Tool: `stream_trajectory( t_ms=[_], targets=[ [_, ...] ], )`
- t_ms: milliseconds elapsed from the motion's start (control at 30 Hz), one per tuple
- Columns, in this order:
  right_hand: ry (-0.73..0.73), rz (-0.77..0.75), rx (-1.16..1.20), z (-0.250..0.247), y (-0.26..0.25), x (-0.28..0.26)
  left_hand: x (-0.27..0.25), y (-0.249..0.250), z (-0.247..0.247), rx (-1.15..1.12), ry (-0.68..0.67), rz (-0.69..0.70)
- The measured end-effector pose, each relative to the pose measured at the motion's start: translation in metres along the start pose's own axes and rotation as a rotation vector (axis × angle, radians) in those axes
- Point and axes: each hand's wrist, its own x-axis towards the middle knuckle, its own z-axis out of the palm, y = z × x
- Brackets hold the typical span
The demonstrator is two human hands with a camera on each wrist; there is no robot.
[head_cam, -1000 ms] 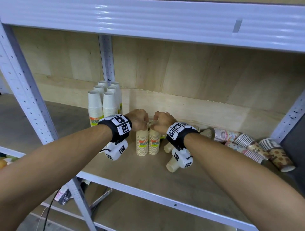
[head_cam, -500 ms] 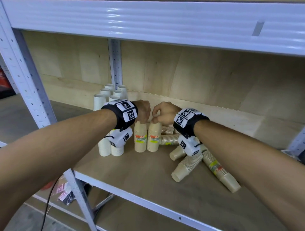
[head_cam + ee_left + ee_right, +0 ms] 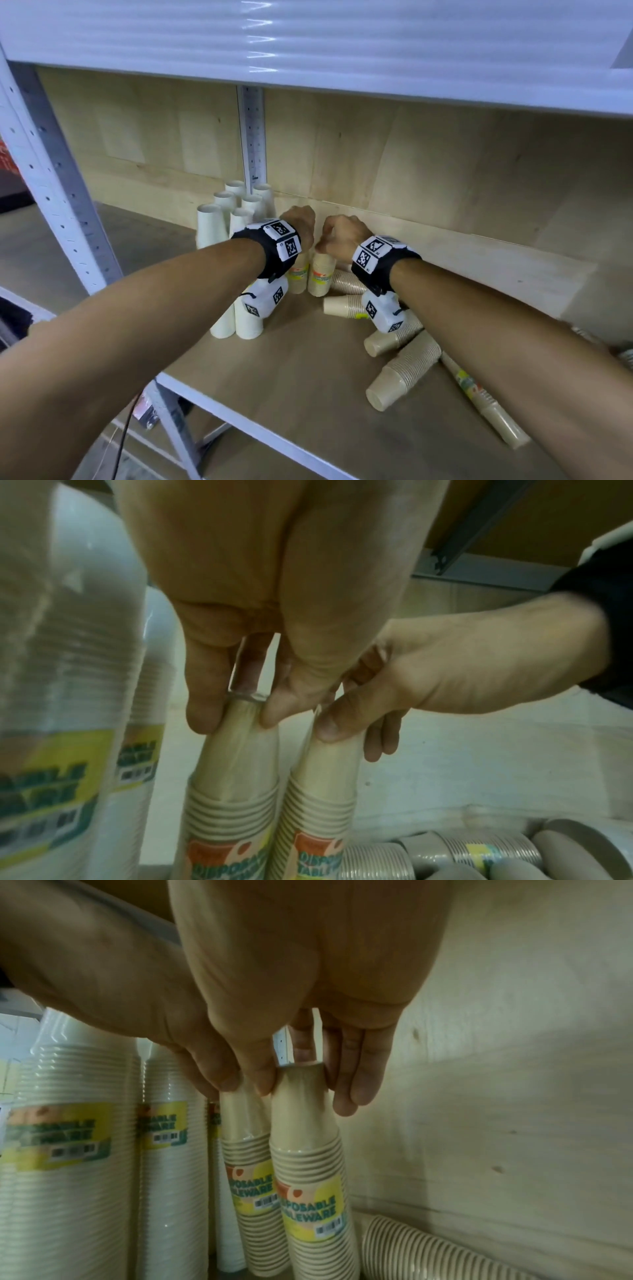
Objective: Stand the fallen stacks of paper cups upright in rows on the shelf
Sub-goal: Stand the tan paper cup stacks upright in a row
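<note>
Pinching the top of one tan stack between thumb and fingers, my left hand holds it upright on the shelf. My right hand grips the top of a second tan stack the same way, thumb on one side and fingers curled down the other. Both stacks stand touching side by side, near the back wall, each with an orange and yellow label low on its wrap.

Just left of this pair stand the white stacks, upright and close together in rows running back toward the metal post. Right of the pair, fallen tan stacks lie on their sides on the board, some pointing their bases toward the front edge; one lies close against the pair near the wall. My right forearm crosses over several of them and hides part of one.
</note>
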Motion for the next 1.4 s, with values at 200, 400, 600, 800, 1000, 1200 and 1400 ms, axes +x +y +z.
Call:
stream_trajectory(
  t_ms=[200, 400, 600, 800, 1000, 1200, 1400],
  targets=[
    [-0.041, 0.02, 0.013, 0.021, 0.005, 0.019, 0.006, 0.003, 0.02, -0.025, -0.009, -0.061],
    [-0.056, 0.015, 0.028, 0.032, 0.01, 0.028, 0.012, -0.003, 0.033, -0.083, -0.02, -0.092],
    [-0.069, 0.029, 0.06, 0.029, 0.016, 0.025, 0.016, 0.0, 0.037, -0.109, -0.009, -0.082],
    [-0.07, 0.036, 0.013, 0.015, 0.03, 0.01, 0.017, 0.004, 0.024, -0.1, 0.014, -0.035],
    [-0.124, 0.103, -0.085, -0.006, 0.048, -0.011, 0.009, 0.022, 0.004, -0.128, 0.035, 0.081],
    [-0.277, 0.125, -0.156, -0.016, 0.062, -0.039, -0.005, 0.043, 0.01, -0.229, -0.03, 0.276],
    [-0.35, 0.162, -0.151, 0.007, 0.084, -0.062, -0.016, 0.047, 0.051, -0.246, -0.175, 0.275]
  ],
)
